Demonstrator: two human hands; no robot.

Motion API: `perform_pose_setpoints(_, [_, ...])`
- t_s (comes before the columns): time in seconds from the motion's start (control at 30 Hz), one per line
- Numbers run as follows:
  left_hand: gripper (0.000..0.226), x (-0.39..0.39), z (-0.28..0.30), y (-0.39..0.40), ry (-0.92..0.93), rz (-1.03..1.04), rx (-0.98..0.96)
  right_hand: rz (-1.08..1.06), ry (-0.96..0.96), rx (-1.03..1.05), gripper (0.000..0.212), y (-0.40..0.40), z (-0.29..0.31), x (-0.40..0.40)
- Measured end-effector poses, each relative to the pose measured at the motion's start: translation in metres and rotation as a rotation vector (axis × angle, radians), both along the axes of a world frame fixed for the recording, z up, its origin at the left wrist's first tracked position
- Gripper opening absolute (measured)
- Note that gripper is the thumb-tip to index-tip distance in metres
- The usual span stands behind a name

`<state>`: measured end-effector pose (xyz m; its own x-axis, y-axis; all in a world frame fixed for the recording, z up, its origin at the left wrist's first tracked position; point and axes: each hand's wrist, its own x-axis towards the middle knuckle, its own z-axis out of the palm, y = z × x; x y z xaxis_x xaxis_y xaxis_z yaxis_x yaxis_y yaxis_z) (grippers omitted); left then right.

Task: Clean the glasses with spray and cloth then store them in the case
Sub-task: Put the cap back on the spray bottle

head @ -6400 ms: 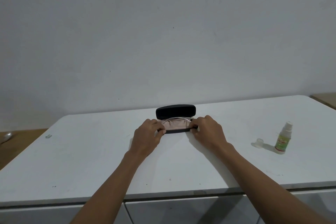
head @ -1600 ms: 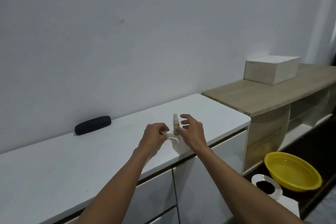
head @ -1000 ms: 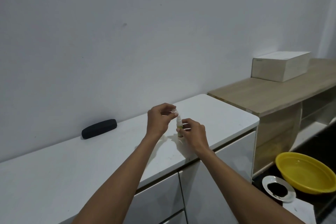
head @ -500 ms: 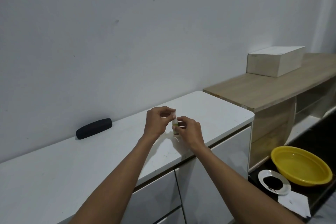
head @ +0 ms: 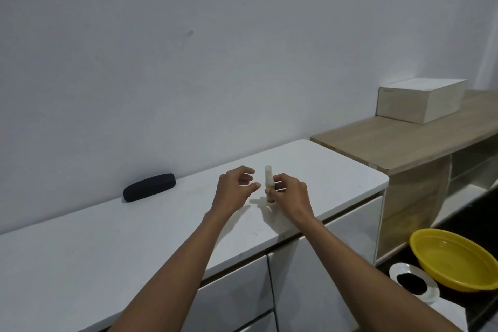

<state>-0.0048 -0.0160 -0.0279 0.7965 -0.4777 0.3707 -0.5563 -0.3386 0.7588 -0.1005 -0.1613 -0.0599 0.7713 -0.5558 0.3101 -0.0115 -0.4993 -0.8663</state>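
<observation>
A small spray bottle (head: pixel 269 183) with a green-yellow label and a clear cap on top stands upright on the white cabinet top (head: pixel 107 237). My right hand (head: pixel 289 194) holds the bottle by its lower body with fingers and thumb. My left hand (head: pixel 235 190) hovers just left of the bottle, fingers loosely curled and holding nothing. The black glasses case (head: pixel 149 190) lies closed near the wall, well left of both hands. The glasses and cloth are out of sight.
A lower wooden shelf unit (head: pixel 398 143) adjoins the cabinet on the right, with a white cardboard box (head: pixel 420 100) on it. On the floor at the right sit a yellow basin (head: pixel 455 261) and a white plate (head: pixel 413 280) with something dark.
The case was shut and left by the wall, and my view swung right. My left hand put the cap on the bottle and has now let go and moved slightly left.
</observation>
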Motion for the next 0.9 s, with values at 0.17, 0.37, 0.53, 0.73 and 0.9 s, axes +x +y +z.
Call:
perform_pose_setpoints(0.17, [0.032, 0.027, -0.024, 0.057, -0.047, 0.279, 0.170, -0.010, -0.012, -0.051, 0.026, 0.009, 0.005, 0.018])
perform_pose_setpoints(0.37, [0.060, 0.061, -0.045, 0.127, -0.106, 0.530, 0.444, 0.098, -0.009, 0.006, 0.018, 0.053, 0.012, 0.068])
perform_pose_setpoints(0.53, [0.090, 0.092, -0.053, 0.153, -0.068, 0.536, 0.727, 0.174, 0.019, 0.025, 0.019, 0.091, 0.015, 0.120])
perform_pose_setpoints(0.73, [0.093, 0.106, -0.057, 0.151, -0.047, 0.512, 0.780, 0.191, 0.004, 0.014, 0.023, 0.115, 0.021, 0.185])
perform_pose_setpoints(0.9, [0.094, 0.109, -0.061, 0.150, -0.033, 0.520, 0.774, 0.187, 0.021, 0.005, 0.026, 0.131, 0.021, 0.237])
